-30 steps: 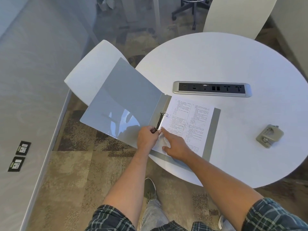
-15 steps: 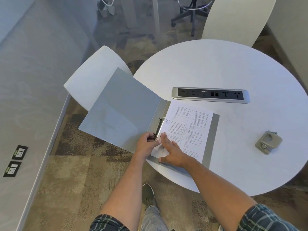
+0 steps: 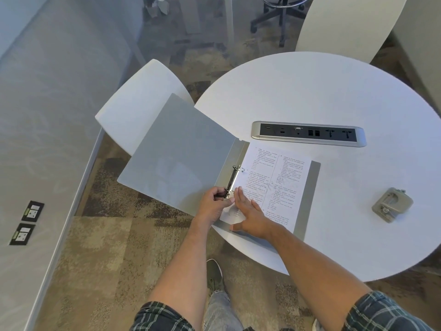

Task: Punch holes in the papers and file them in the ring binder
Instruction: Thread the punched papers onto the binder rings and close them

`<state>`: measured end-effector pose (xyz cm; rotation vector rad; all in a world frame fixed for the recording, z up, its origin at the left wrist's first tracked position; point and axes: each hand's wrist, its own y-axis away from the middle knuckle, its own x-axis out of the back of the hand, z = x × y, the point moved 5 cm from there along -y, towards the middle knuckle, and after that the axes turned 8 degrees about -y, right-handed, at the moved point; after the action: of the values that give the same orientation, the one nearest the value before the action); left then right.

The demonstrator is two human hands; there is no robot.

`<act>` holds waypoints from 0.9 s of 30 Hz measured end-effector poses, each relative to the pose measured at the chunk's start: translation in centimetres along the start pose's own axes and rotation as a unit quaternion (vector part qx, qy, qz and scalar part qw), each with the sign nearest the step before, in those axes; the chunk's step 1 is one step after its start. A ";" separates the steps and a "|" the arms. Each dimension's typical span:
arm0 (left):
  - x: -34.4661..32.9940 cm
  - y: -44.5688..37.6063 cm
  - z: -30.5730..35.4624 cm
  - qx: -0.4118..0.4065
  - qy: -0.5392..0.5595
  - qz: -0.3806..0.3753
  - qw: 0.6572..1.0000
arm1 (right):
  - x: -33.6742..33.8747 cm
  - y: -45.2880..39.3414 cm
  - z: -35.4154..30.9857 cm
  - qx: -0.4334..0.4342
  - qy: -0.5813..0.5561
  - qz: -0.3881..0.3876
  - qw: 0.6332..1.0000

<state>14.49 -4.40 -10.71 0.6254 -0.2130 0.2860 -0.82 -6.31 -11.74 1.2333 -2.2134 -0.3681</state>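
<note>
Your ring binder [image 3: 181,154] lies open at the near-left edge of the round white bench [image 3: 334,91]. Its grey front cover hangs out past the rim, over the white chair [image 3: 133,111] on that side; the back cover lies flat on the bench.

The printed paper [image 3: 274,185] rests on the back cover, its left margin against the ring mechanism [image 3: 232,180] on the spine. Upper ring stands visible near the sheet's top-left corner; whether the rings are closed you cannot tell from here.

Your left hand [image 3: 213,206] curls its fingers round the near end of the ring mechanism, thumb and fingertips pinching the metal there. Your right hand [image 3: 250,215] lies flat on the lower-left part of the paper, fingers straight and together, tips just beside the near ring, pressing the sheet down.

The hole punch [image 3: 391,204], grey-green, sits alone on the right of the bench, well apart from the binder. A silver power and data strip [image 3: 307,133] is set into the benchtop beyond the binder.

Patterned carpet below; one shoe [image 3: 214,273] shows between your forearms. A second white chair [image 3: 346,27] stands at the far side.
</note>
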 end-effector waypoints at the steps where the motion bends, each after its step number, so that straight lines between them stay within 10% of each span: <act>1: 0.0 0.0 0.0 0.000 0.000 0.000 1.000 | -0.1 0.0 0.1 0.000 0.000 0.003 1.000; 11: -1.0 0.2 1.2 -0.039 -0.094 -0.002 0.995 | -1.9 0.5 -0.7 -0.009 0.220 0.054 0.974; 23: -3.7 2.0 1.7 -0.042 -0.198 0.002 0.979 | 1.1 4.4 2.1 0.050 0.207 0.050 0.976; 27: -4.7 2.9 1.8 -0.029 -0.236 -0.026 0.971 | 3.3 7.4 2.9 0.068 0.041 0.110 0.991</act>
<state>8.92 -4.18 -9.06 0.6335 -0.6595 0.0744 -8.94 -5.27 -9.24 1.0390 -2.3038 -0.0781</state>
